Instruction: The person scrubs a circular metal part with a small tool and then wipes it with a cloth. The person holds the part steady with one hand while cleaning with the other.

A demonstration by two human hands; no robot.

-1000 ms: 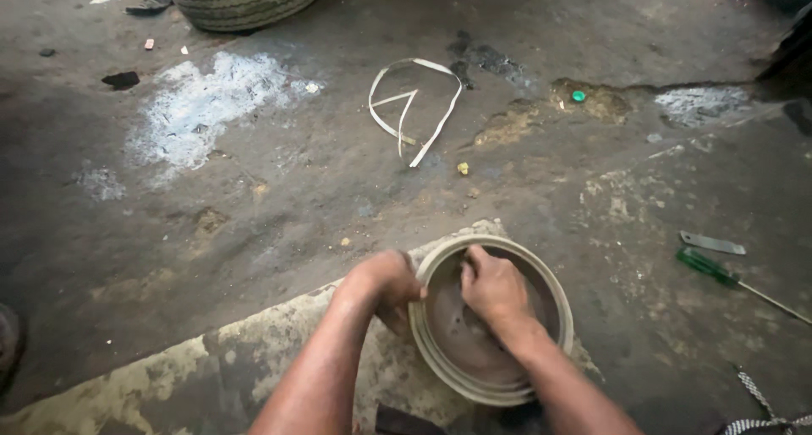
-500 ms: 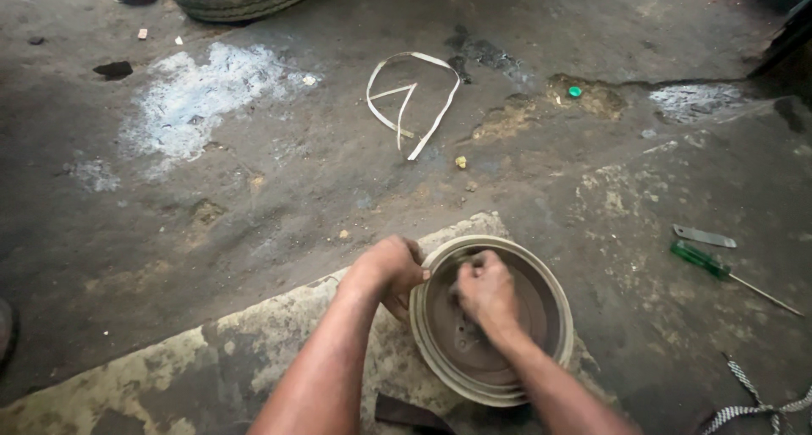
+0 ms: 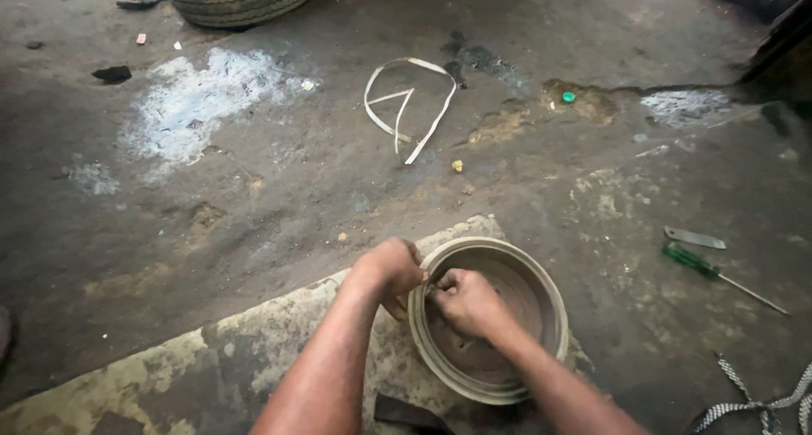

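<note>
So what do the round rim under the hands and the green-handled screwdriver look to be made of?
The wheel rim looks like metal, dull grey-brown and grimy: thin stepped edges, no shine. The screwdriver seems to have a translucent green plastic handle and a slim, pale steel shaft. Both are judged by look alone.

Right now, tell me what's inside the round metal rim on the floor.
Inside the metal rim, the right hand presses by the near-left edge; the left hand grips outside it. Beneath the right hand is hidden.
</note>
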